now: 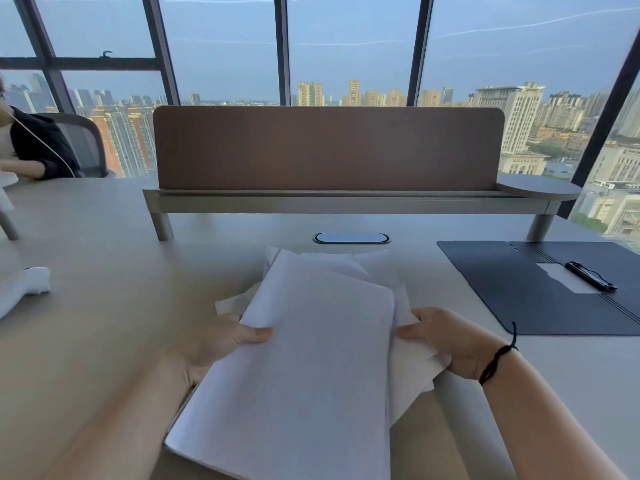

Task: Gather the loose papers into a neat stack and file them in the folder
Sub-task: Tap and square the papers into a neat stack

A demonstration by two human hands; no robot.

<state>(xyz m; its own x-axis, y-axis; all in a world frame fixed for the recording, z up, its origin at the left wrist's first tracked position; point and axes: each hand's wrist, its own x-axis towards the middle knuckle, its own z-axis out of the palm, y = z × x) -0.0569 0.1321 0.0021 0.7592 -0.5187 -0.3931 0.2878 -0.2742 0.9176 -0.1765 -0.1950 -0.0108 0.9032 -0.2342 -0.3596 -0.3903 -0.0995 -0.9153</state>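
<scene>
Fingers of left hand [221, 344] curl under the left edge of the papers [304, 358], thumb pressed on top. Papers: white, unevenly fanned, corners sticking out at several angles, held over the near middle of the desk [104, 237]. Right hand [446, 341] pinches the right edge, thumb on top. Far right: dark folder [512, 289] lies open flat on desk; black pen [590, 276] rests on its inside.
</scene>
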